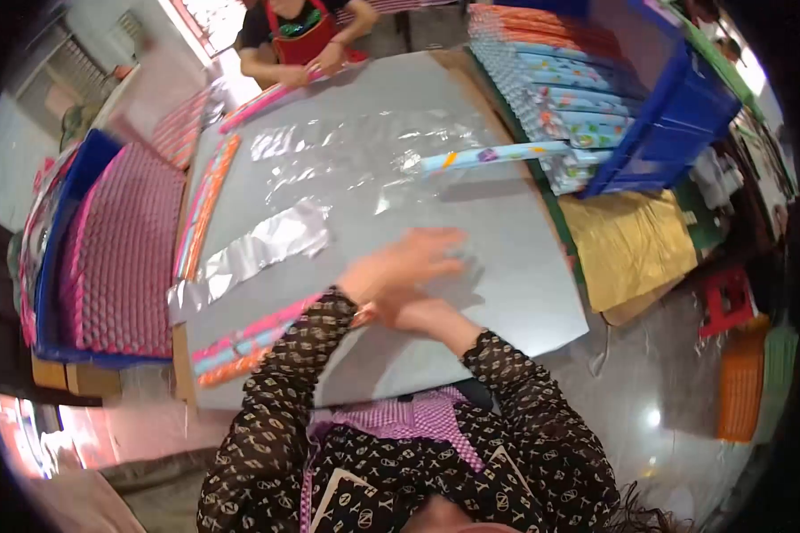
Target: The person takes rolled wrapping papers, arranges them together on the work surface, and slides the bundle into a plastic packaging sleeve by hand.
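My left hand (406, 263) reaches right over the table, fingers stretched apart and blurred, with nothing visible in them. Below it, my right hand (413, 313) points left, its fingers mostly hidden behind my left wrist. Close to those fingers are the right ends of pink, light blue and orange patterned rolls (240, 349), which lie side by side at the near left; my left forearm covers part of them. Beyond my hands, clear plastic sleeves (373, 160) are spread on the grey table (498, 258). A shiny plastic sleeve (276, 242) lies at the left.
A blue bin (58, 342) of pink rolls (133, 258) stands left. At right, a blue crate (662, 115) holds stacked patterned rolls (578, 98); one light blue roll (493, 155) juts over the table. Opposite, another person's hands (324, 62) touch a pink roll (267, 105). Orange rolls (209, 209) lie left.
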A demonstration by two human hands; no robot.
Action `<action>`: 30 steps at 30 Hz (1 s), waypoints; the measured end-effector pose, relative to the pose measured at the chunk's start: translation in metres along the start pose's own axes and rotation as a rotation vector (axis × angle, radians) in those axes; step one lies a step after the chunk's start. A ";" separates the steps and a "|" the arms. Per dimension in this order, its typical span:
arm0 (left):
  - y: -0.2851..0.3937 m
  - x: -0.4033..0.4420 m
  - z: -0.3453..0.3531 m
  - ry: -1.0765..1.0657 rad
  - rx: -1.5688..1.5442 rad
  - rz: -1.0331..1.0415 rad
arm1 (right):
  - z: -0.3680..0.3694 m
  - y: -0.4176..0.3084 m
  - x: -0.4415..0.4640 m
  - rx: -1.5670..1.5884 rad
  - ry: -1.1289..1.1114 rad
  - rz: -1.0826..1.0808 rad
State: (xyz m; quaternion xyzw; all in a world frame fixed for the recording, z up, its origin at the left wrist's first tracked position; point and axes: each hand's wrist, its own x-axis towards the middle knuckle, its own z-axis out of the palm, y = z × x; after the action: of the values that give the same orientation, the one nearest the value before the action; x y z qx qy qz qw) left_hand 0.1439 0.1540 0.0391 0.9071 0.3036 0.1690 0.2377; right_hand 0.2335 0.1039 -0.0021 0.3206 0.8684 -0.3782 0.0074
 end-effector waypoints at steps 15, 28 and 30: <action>0.025 -0.514 -0.024 1.207 0.306 -1.358 | 0.005 -0.001 0.007 -0.232 0.136 -0.132; -0.012 -0.493 0.000 1.097 0.334 -1.453 | 0.001 -0.010 0.003 -0.215 0.079 0.004; -0.014 -0.486 0.001 1.055 0.348 -1.444 | 0.000 -0.012 0.002 -0.216 0.076 0.023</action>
State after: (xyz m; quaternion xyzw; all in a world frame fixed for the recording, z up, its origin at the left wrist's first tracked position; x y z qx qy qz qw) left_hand -0.2311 -0.1434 -0.0484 0.3246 0.8883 0.3240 -0.0242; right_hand 0.2255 0.0986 0.0049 0.3421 0.9000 -0.2699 0.0131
